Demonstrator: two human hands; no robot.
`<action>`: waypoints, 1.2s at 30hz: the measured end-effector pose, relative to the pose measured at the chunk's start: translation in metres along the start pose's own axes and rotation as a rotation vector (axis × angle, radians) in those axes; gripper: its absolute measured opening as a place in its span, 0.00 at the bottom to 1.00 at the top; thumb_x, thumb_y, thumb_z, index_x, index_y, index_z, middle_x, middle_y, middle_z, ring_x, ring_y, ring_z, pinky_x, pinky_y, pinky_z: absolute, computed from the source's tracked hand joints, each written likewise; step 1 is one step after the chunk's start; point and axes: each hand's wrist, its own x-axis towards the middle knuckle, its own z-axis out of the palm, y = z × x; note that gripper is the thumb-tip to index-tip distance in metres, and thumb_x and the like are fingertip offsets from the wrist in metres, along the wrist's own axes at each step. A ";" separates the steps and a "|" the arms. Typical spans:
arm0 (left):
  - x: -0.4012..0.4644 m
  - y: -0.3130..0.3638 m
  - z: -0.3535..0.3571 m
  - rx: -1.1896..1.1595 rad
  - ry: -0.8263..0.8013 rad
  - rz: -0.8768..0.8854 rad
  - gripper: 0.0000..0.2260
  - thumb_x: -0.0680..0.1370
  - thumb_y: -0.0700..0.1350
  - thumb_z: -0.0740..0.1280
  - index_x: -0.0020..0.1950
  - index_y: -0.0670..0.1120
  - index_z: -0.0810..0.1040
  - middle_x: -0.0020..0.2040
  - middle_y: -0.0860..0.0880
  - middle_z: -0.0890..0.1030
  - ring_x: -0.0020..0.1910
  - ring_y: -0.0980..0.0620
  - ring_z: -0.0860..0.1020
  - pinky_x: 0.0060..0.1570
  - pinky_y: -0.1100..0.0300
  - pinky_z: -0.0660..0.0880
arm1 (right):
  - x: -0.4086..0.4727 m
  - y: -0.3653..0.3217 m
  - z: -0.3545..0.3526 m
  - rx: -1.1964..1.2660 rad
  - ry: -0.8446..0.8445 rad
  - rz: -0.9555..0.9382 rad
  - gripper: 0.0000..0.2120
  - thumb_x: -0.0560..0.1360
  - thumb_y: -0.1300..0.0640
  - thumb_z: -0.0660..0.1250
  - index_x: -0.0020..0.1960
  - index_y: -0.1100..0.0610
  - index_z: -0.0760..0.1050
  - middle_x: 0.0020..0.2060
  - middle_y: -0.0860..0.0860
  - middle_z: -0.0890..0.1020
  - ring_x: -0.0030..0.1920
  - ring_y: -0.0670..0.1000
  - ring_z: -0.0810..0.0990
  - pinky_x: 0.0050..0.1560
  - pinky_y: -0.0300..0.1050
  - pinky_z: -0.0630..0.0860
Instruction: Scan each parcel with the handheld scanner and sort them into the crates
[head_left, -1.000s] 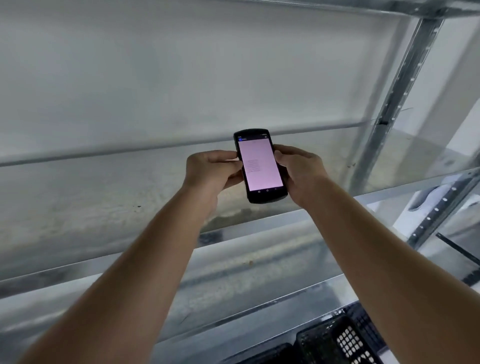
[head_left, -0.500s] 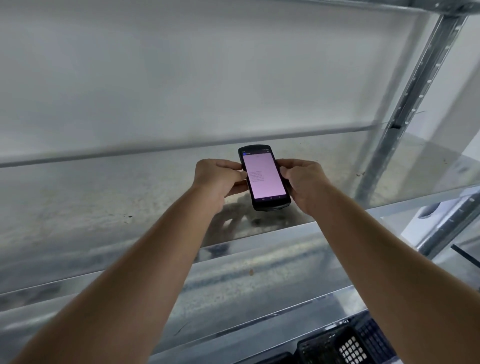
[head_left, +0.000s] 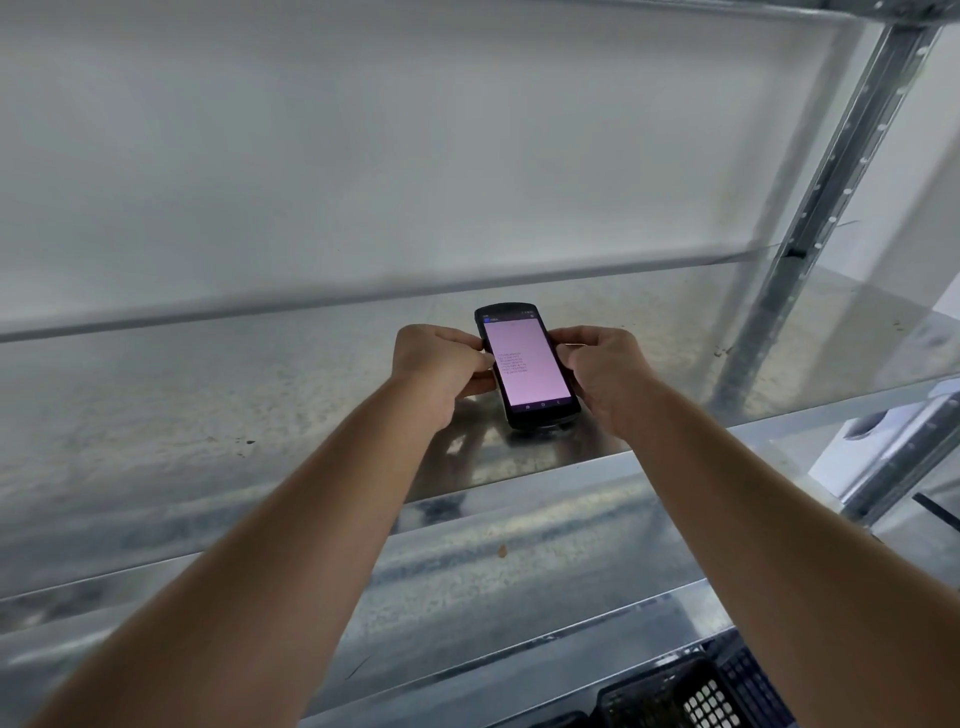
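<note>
carefully now: we pinch the handheld scanner (head_left: 527, 365) by its side edges, left hand (head_left: 439, 371) and right hand (head_left: 605, 374) each with a curled grip, its base at the metal shelf (head_left: 260, 395) near the front lip. letting go askew could tip it off toward the black crate (head_left: 691, 696) below.

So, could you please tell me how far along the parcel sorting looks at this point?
Nothing shows as sorted: no parcel is in view. In hand: the left hand and right hand both hold the lit handheld scanner low over the metal shelf. What the black crate below holds cannot be seen, so any scanning and sorting left is unclear.
</note>
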 end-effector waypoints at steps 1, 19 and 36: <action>0.002 -0.001 0.000 0.011 0.010 -0.004 0.09 0.74 0.25 0.74 0.46 0.37 0.82 0.47 0.35 0.86 0.43 0.38 0.88 0.44 0.48 0.87 | 0.000 0.000 0.000 -0.008 -0.004 0.000 0.12 0.84 0.67 0.65 0.51 0.55 0.84 0.50 0.58 0.88 0.53 0.60 0.88 0.57 0.58 0.86; 0.020 -0.005 0.009 0.053 0.070 -0.077 0.10 0.70 0.23 0.76 0.44 0.35 0.82 0.43 0.35 0.86 0.42 0.36 0.88 0.52 0.44 0.85 | 0.018 0.000 0.004 -0.258 -0.034 -0.081 0.13 0.81 0.65 0.62 0.59 0.74 0.77 0.60 0.72 0.77 0.44 0.52 0.71 0.44 0.49 0.68; 0.000 -0.019 0.013 0.157 0.192 0.182 0.08 0.79 0.40 0.66 0.42 0.45 0.83 0.40 0.43 0.87 0.39 0.42 0.88 0.43 0.43 0.87 | -0.020 -0.012 -0.001 -0.218 0.031 -0.115 0.16 0.81 0.52 0.65 0.36 0.58 0.71 0.32 0.59 0.71 0.33 0.60 0.68 0.41 0.52 0.69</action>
